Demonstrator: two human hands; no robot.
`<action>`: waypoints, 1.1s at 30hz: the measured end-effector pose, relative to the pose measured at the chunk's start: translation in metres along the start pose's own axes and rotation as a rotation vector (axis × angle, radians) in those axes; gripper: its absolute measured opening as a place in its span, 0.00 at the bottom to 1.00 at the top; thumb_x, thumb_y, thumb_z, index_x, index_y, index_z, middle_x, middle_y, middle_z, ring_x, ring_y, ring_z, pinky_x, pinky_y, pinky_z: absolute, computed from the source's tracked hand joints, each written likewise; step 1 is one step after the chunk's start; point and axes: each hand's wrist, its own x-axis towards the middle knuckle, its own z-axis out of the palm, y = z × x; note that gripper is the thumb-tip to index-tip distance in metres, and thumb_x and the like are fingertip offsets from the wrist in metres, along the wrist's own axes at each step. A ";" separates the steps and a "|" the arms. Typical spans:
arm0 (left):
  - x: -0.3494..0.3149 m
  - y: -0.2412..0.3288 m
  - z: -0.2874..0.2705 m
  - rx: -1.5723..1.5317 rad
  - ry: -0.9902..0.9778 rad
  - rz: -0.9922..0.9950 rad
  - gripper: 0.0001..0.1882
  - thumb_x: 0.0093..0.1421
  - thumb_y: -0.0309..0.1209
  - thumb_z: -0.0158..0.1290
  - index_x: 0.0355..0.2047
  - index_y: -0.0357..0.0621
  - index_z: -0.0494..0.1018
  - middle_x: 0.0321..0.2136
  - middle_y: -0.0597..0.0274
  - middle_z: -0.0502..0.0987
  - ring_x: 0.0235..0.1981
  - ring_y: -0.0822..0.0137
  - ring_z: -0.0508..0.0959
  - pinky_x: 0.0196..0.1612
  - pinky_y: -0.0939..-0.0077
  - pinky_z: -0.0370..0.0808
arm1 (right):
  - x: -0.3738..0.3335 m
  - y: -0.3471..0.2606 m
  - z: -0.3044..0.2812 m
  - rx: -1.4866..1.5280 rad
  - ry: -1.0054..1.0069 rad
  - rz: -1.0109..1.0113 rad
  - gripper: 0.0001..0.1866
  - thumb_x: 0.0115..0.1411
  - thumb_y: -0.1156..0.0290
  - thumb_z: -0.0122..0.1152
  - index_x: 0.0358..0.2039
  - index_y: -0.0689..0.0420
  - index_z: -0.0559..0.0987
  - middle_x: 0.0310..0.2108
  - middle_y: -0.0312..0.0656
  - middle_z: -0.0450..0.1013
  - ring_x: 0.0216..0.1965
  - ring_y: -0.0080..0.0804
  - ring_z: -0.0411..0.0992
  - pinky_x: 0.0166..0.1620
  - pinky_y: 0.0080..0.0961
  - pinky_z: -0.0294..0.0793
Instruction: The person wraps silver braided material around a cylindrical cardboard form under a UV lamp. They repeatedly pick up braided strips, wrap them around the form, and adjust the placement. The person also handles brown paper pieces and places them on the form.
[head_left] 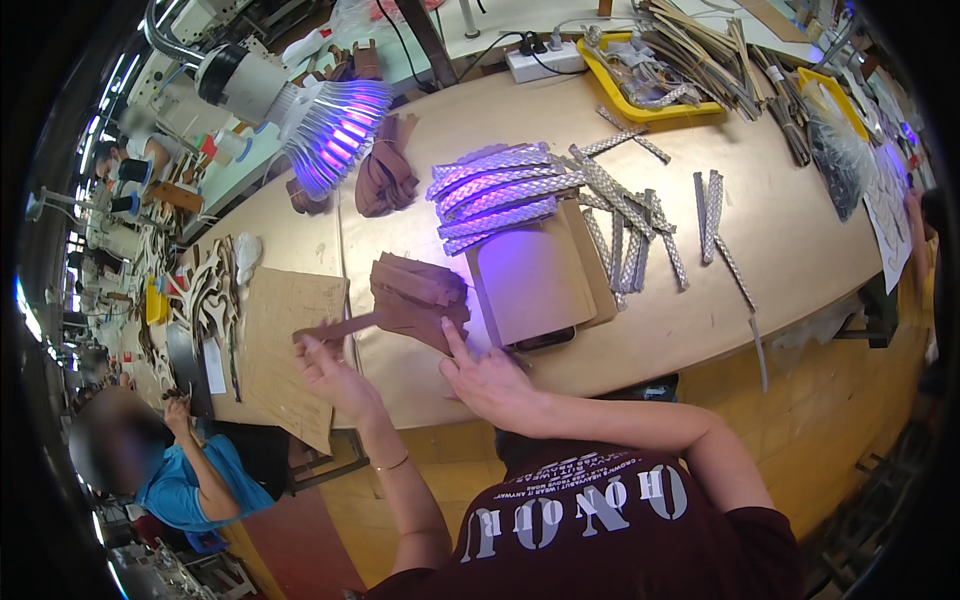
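My left hand (pixel 338 378) pinches the end of a flat brown strip (pixel 350 326) between thumb and fingers. That strip stretches left from a loose stack of brown strips (pixel 410 285) on the table. With its index finger stretched out, my right hand (pixel 488 385) touches the near right edge of the stack; its other fingers are partly bent, and I see nothing held in them. Just right of the stack stands a cardboard box (pixel 535 290). Silver braided straps (pixel 500 190) lie in a row at its far end, lit purple.
A lamp with a finned head (pixel 335 130) hangs over the far left. More braided straps (pixel 640 230) lie right of the box. A cardboard sheet (pixel 290 350) overhangs the front edge. A yellow tray (pixel 640 85) stands at the back. Someone in a blue shirt (pixel 205 485) sits left.
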 end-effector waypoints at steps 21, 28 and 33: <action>-0.069 0.037 0.054 0.129 -0.243 0.314 0.07 0.66 0.19 0.43 0.44 0.34 0.63 0.36 0.46 0.78 0.39 0.63 0.80 0.47 0.73 0.75 | -0.093 0.094 -0.044 -0.536 0.474 -0.213 0.13 0.48 0.68 0.56 0.35 0.54 0.81 0.22 0.30 0.66 0.25 0.22 0.66 0.29 0.23 0.58; -0.072 0.039 0.058 0.120 -0.262 0.288 0.08 0.65 0.17 0.43 0.45 0.34 0.62 0.36 0.45 0.78 0.39 0.62 0.80 0.48 0.71 0.75 | -0.086 0.111 -0.058 -0.528 0.414 -0.570 0.12 0.45 0.71 0.56 0.30 0.59 0.81 0.19 0.29 0.63 0.21 0.20 0.64 0.26 0.21 0.56; -0.075 0.039 0.059 0.055 -0.275 0.324 0.09 0.65 0.17 0.43 0.45 0.34 0.61 0.37 0.44 0.78 0.39 0.61 0.80 0.48 0.70 0.76 | -0.104 0.108 -0.059 -0.524 0.379 -0.662 0.17 0.48 0.68 0.58 0.39 0.58 0.81 0.18 0.27 0.58 0.20 0.18 0.61 0.25 0.19 0.53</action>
